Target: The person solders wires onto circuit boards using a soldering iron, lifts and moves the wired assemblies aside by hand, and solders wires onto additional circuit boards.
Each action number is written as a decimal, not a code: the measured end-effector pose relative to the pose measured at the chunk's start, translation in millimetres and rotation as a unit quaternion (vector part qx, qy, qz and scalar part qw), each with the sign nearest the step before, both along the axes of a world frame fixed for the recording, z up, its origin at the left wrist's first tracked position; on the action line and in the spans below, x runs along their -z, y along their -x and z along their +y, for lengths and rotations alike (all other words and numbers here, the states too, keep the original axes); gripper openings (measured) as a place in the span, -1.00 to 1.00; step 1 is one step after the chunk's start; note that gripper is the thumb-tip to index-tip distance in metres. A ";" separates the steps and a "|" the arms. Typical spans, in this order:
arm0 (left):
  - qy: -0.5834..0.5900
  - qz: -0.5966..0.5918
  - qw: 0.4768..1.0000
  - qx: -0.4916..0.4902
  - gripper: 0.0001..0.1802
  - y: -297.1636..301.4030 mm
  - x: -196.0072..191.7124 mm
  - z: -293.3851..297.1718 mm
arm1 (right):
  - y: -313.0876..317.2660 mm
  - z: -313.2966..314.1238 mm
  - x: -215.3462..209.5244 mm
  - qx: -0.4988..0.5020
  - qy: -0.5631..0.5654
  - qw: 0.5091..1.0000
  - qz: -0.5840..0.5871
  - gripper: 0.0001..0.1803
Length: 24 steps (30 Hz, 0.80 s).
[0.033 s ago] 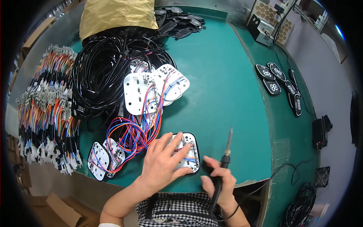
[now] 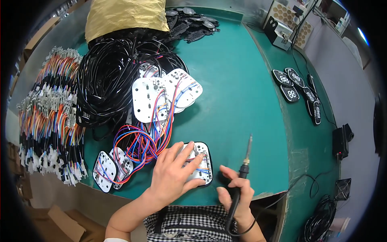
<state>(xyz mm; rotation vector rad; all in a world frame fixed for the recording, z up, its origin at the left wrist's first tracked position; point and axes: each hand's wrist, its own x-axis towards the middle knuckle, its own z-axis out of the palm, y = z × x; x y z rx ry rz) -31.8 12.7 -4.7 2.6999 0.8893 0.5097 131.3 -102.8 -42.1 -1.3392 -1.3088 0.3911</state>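
Note:
A white circuit board in a black rounded housing (image 2: 206, 163) lies at the table's front edge, with blue and red wires on it. My left hand (image 2: 171, 171) rests over its left part, fingers spread and pressing on it; part of the board is hidden beneath. To the right, my right hand (image 2: 238, 191) is closed around the black handle of a soldering iron (image 2: 243, 171). The iron's metal tip points up and away, clear of the board. A bundle of red, blue and purple wires (image 2: 139, 141) runs left of my left hand toward stacked white circuit boards (image 2: 147, 99).
Coiled black cables (image 2: 105, 84) and rows of multicoloured wire leads (image 2: 52, 121) fill the left. Two wired boards (image 2: 105, 171) sit at the front left. Dark plastic parts (image 2: 191, 24) lie at the back beside a gold bag (image 2: 127, 18). Black oval panels (image 2: 291, 92) are at right.
My right hand and the soldering iron have shifted slightly to the right. The left hand and the board under it stay in place.

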 end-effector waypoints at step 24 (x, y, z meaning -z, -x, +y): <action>0.046 -0.055 0.997 -0.008 -0.50 2.7 6.5 6.2 | -66.3 63.1 -37.4 -0.029 -0.005 0.964 0.265 -0.49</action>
